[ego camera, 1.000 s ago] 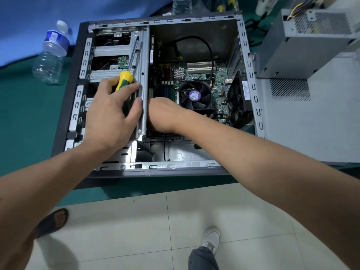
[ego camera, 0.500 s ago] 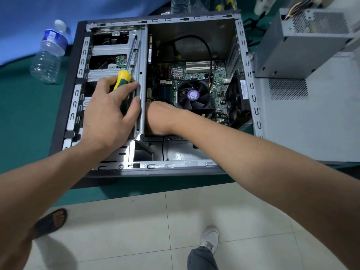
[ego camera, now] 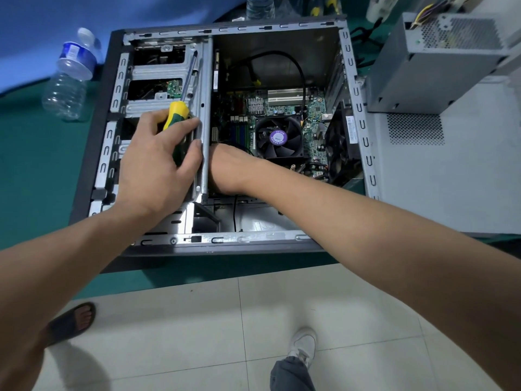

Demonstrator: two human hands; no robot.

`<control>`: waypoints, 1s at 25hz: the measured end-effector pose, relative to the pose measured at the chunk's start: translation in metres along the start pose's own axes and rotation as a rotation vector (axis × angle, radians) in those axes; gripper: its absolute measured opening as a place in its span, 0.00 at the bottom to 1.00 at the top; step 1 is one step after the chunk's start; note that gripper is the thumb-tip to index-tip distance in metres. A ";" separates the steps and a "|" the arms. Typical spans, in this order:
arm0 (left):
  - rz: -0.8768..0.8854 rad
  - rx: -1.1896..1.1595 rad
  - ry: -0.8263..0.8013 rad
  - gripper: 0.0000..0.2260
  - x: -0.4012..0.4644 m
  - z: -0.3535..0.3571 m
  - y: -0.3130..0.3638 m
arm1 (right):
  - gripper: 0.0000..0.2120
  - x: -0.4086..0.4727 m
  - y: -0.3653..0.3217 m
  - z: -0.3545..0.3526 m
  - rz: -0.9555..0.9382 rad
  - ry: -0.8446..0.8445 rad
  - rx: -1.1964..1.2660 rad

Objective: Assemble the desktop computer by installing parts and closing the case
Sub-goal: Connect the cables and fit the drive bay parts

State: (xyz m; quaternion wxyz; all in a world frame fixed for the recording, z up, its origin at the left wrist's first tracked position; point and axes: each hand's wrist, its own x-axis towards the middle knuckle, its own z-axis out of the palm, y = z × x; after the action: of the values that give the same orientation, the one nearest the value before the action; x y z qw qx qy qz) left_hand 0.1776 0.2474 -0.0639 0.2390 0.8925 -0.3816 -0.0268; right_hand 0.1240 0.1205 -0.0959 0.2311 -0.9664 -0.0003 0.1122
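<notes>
Flat on the green desk point(ego camera: 33, 165) near its front edge, the open steel case point(ego camera: 349, 80) shows a ridged drive cage under the left hand point(ego camera: 158, 167), which grips a yellow-green screwdriver point(ego camera: 176, 119), while the right hand point(ego camera: 225, 167) reaches beside the cage, its fingers hidden, so its grip is unclear.

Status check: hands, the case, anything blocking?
Left hand grips yellow-green screwdriver over drive cage. Right hand inside open grey case, fingers hidden. Grey power supply still outside.
</notes>
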 end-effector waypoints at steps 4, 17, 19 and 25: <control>0.005 0.005 -0.003 0.17 0.000 0.000 0.000 | 0.04 -0.002 0.005 0.000 -0.022 -0.041 -0.036; 0.009 0.004 -0.003 0.17 0.000 0.001 0.000 | 0.11 -0.005 -0.001 0.000 0.006 -0.022 -0.141; 0.007 0.005 0.002 0.17 0.000 0.001 -0.001 | 0.05 -0.004 -0.003 0.001 0.030 -0.043 -0.108; 0.015 -0.001 0.004 0.17 0.000 0.001 -0.002 | 0.12 0.002 -0.009 0.005 0.072 -0.004 -0.031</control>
State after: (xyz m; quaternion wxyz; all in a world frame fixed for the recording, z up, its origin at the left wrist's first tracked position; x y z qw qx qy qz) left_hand 0.1790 0.2478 -0.0660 0.2405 0.8895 -0.3877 -0.0234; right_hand 0.1255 0.1308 -0.0972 0.2118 -0.9691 0.0322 0.1223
